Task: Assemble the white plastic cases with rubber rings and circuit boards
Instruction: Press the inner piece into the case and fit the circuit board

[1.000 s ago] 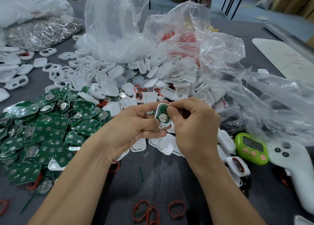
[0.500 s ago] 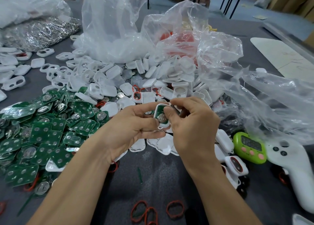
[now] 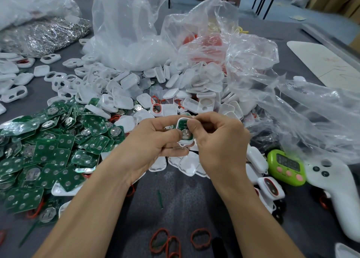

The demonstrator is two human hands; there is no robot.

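One head-worn wide-angle view, looking forward and down.
It's hovering close over the left hand [image 3: 155, 143] and right hand [image 3: 220, 143] at mid-frame, facing across the grey table [image 3: 181, 203] toward plastic bags [image 3: 128, 33] piled farther back.

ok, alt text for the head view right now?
Left hand and right hand together hold a white plastic case with a green circuit board seated inside, right thumb on the board. Around them on the grey table: a heap of loose circuit boards, a pile of white case halves, red rubber rings, clear plastic bags.
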